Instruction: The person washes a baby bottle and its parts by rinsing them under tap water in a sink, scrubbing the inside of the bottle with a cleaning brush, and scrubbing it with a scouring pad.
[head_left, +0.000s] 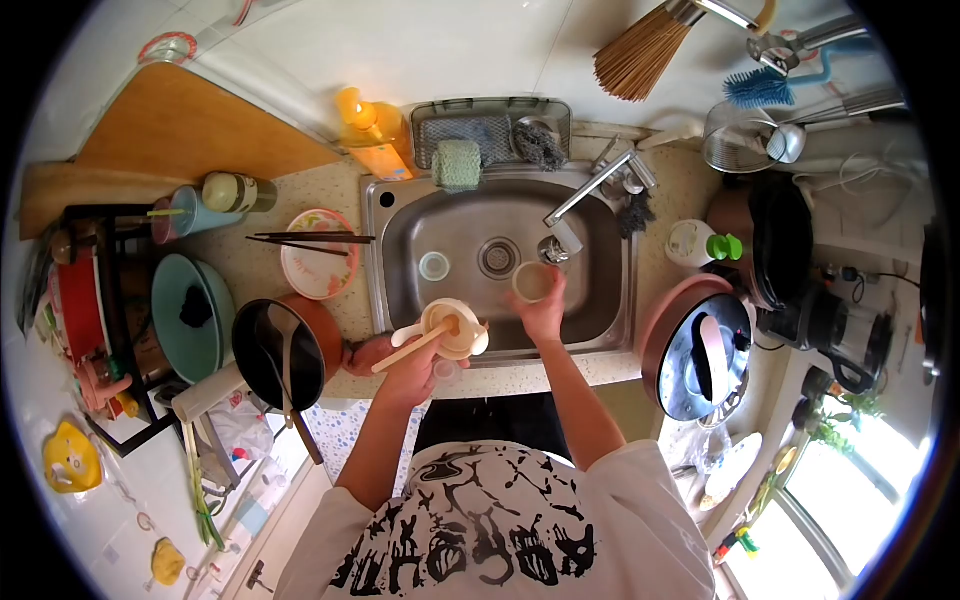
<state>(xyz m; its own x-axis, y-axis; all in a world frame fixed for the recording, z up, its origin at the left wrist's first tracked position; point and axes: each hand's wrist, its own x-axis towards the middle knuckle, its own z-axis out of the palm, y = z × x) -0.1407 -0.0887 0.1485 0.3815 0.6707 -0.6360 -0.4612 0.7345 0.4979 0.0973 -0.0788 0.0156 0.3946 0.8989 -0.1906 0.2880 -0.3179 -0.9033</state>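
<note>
My left hand (408, 375) is closed round a cream-coloured cup-like piece (456, 328) with a long handle, at the sink's front edge. Just below it is a small clear round item (446, 372), close to my fingers. My right hand (540, 308) grips a small pale cup (533, 282) over the steel sink (440, 215), under the faucet (590, 200). A small round clear lid (434, 266) lies in the basin, left of the drain.
On the left are a plate (300, 275) with chopsticks, an orange-brown pot (318, 340) and a teal bowl (180, 340). Behind the sink stand an orange bottle (380, 130) and a rack (490, 112) with a green cloth. A lidded pot (672, 335) stands at the right.
</note>
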